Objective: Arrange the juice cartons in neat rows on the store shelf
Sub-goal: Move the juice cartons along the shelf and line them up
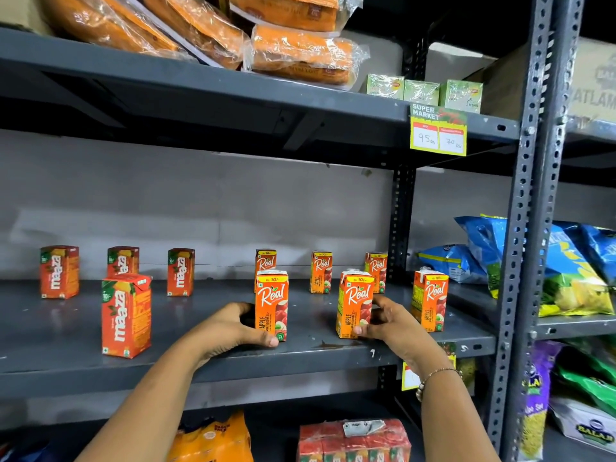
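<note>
On the grey middle shelf (66, 338) stand small juice cartons. My left hand (230, 328) grips an upright orange Real apple carton (271, 303) from its left side. My right hand (388, 323) holds a second Real carton (355, 303) from its right side. A third front-row Real carton (430, 300) stands alone further right. Behind them is a back row of three Real cartons (321, 271). To the left, three red Maaza cartons (59, 271) line the back, and one larger-looking Maaza carton (126, 315) stands nearer the front edge.
A perforated steel upright (523, 228) bounds the shelf on the right, with blue snack bags (566, 261) beyond it. Wrapped orange packs (300, 51) and green tea boxes (423, 93) sit on the shelf above, which carries a price tag (438, 131). Shrink-wrapped carton packs (353, 441) lie below.
</note>
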Tool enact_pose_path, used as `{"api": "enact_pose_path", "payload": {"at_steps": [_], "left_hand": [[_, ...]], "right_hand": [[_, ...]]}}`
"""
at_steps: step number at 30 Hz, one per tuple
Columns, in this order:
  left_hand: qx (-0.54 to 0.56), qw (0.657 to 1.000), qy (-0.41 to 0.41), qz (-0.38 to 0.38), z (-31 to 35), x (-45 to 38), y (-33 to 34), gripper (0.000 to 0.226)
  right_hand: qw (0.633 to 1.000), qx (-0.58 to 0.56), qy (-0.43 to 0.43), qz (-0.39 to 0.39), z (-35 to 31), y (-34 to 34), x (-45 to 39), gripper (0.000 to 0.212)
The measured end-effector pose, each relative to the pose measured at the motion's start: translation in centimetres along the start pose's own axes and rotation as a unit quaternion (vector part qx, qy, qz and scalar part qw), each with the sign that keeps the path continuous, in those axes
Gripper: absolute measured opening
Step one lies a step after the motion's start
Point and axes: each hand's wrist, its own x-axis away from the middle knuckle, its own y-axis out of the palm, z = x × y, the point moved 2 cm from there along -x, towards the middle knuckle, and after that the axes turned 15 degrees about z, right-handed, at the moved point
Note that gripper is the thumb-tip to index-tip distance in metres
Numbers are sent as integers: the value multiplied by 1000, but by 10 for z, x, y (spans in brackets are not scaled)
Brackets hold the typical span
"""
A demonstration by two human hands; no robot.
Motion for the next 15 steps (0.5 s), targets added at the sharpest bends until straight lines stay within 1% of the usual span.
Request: {"api": "enact_pose_path", "payload": {"at_steps": [3, 5, 8, 12, 15], "left_hand": [[-14, 1000, -1, 0, 0, -1, 0, 84], [-15, 1000, 0, 0, -1, -2, 0, 83], [-13, 1000, 5, -2, -2, -2, 0, 77], [-16, 1000, 13, -13, -3, -3, 1, 62], [-18, 1000, 10, -10, -4, -5, 1, 62]], "right_hand": [[1000, -28, 12, 1, 3, -3, -1, 59], [1000, -27, 11, -1, 4, -3, 0, 64], [1000, -8, -6, 4, 3, -1, 1, 70], [999, -13, -26, 18, 6, 0, 1, 83], [999, -27, -31, 33, 9, 2, 0, 97]]}}
